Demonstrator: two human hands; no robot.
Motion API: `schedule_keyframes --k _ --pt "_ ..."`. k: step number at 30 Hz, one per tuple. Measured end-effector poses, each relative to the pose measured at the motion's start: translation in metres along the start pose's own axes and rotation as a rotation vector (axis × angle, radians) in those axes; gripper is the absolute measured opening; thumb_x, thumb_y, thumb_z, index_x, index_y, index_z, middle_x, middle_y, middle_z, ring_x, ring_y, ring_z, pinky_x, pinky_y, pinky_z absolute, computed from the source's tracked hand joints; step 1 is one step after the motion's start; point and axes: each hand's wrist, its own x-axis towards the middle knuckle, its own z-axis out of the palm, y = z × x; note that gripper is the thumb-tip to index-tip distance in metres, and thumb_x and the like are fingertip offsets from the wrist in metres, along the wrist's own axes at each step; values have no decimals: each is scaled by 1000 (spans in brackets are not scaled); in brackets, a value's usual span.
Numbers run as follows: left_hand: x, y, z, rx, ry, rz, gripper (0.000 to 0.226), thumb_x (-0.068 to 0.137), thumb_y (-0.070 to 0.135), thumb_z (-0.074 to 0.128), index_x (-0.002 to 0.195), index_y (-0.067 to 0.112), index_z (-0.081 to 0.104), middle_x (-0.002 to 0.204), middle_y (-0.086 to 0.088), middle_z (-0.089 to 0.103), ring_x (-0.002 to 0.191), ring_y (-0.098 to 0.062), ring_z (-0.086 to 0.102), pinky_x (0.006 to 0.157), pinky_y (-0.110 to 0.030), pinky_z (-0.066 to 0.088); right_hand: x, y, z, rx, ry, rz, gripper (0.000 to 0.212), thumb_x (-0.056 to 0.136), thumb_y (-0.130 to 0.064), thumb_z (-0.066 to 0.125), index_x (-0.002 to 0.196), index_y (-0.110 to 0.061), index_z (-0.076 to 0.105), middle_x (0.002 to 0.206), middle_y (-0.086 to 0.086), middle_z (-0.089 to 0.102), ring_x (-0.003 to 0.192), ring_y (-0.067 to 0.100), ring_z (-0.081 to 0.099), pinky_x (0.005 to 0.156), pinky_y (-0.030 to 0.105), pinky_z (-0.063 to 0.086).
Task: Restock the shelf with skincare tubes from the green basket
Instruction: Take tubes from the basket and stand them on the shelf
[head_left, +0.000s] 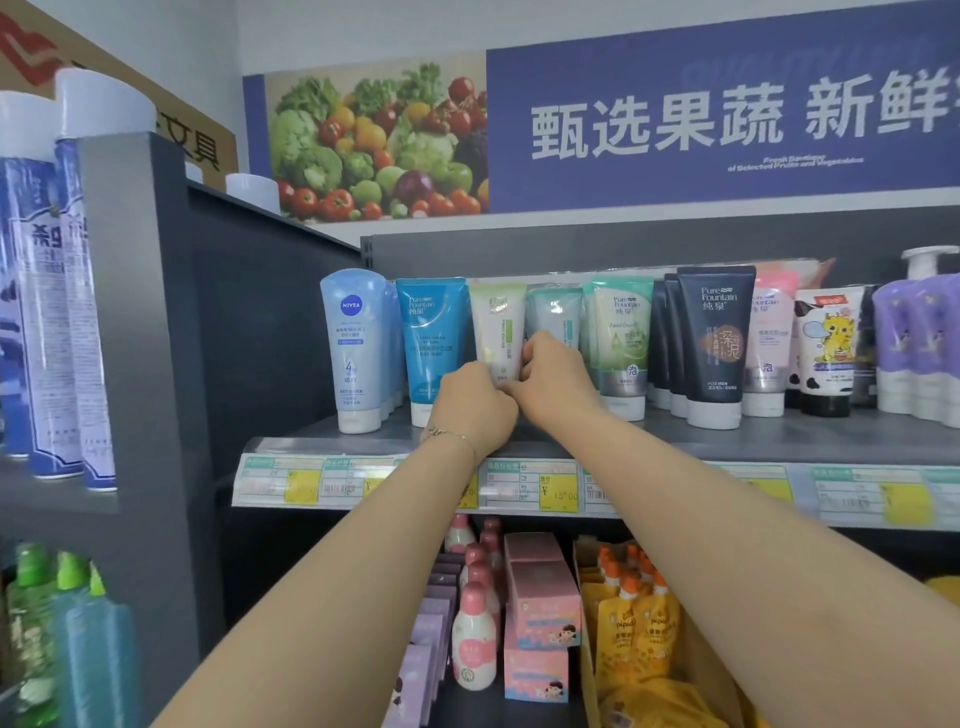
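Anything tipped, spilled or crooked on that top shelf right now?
Nothing stands out. The tubes on the shelf stand cap-down in rows, none tipped or leaking. The left hand and right hand hold the pale green tube upright beside the blue tube.

The pale green tube (497, 327) fades to white below. Others: a turquoise tube (431, 338), a light blue tube (353, 343), a navy tube (716, 338) with a bronze disc. The shelf (779, 441) is grey, price tags (558, 493) yellow.
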Motion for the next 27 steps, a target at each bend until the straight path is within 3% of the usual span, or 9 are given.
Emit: schedule_keyframes --k 6,9,13,16,21,27 --pt "-1 -1 1 5 -22 22 18 91 8 45 104 5 58 110 -14 61 93 -27 55 74 -27 42 2 1 2 -49 -16 12 35 83 -23 72 108 -10 51 109 11 63 101 26 61 80 37 52" --pt "-3 -2 1 -3 6 24 6 91 9 47 94 10 52 106 -12 60 84 -22 50 71 -27 38 -1 0 2 -81 -28 14 33 84 -26 69 107 -11 51 108 9 62 98 26 61 79 39 52" --pt "-5 -2 0 -38 49 14 14 91 13 50 103 8 47 105 -11 57 85 -21 49 70 -29 39 -7 -9 -7 -311 78 -27 20 91 -31 54 104 -15 51 101 6 62 90 26 59 72 37 49" --pt "-9 0 -3 -51 71 41 19 89 16 52 106 10 45 104 -10 57 91 -25 54 75 -35 46 -11 -20 -19 -483 115 -159 15 94 -26 45 103 -15 50 96 8 64 82 27 58 66 33 43" --pt "-16 8 -12 146 66 152 21 87 19 55 104 13 46 104 -7 56 95 -29 54 85 -47 47 -19 -31 -43 -632 103 -303 19 92 -28 43 106 -16 49 98 6 62 79 28 54 64 33 36" --pt "-34 17 -15 362 100 293 23 88 23 51 110 17 51 111 -2 55 104 -24 48 86 -40 40 -43 -32 -73 -689 88 -409 34 94 -32 41 121 -13 52 102 5 62 90 27 59 67 31 40"
